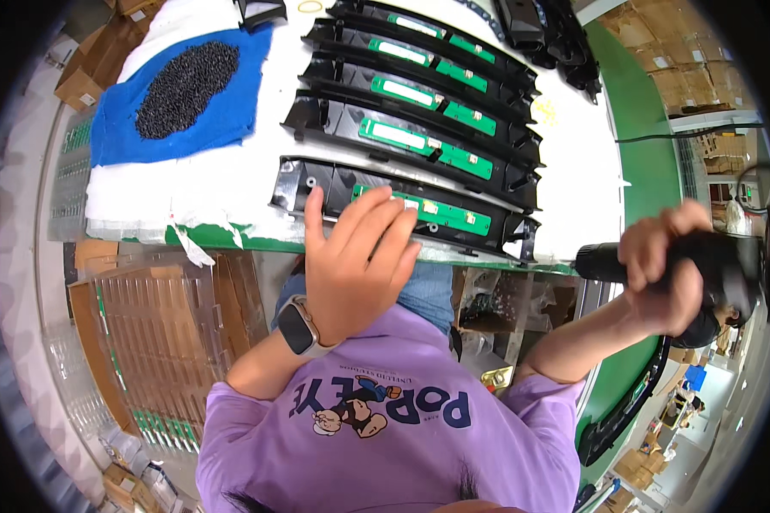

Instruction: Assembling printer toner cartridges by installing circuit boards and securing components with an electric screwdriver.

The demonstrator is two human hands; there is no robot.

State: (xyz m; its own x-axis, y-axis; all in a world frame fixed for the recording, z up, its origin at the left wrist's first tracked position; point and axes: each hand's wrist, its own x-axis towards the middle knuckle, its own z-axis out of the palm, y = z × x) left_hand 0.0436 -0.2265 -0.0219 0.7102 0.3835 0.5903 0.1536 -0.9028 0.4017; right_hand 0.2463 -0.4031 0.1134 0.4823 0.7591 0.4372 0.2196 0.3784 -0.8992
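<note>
L hand (355,265), w/ a grey-banded, dark-faced smartwatch (298,329) on the wrist, is over the nearest long black plastic housing (334,177). Fingers are a bit apart, tips at its L half, not wrapped round anything; they hide part of the narrow green circuit board (458,215) inside. That housing lies lengthwise along the near edge of the white sheet (145,201) covering the bench.

R hand (646,250) is off to the R, fingers clamped round a black tool w/ a ribbed cylindrical end (710,256). That end points L, nr the housing's R end but apart from it in view. Can't tell exact height.

Around: four more black housings w/ green boards (316,117) sit in a row just behind, close together, so little room on the far side. Far L, a blue cloth (246,111) w/ a heap of tiny black pieces (188,90), well clear of both hands. Top R, a cluster of bulky black plastic parts (565,51). Thin black cable (693,133) crosses by the green surface (642,171); a dark curved strip (616,423) lies lower R. Below L, clear ribbed plastic trays (162,333); cardboard boxes (98,64) top L.
</note>
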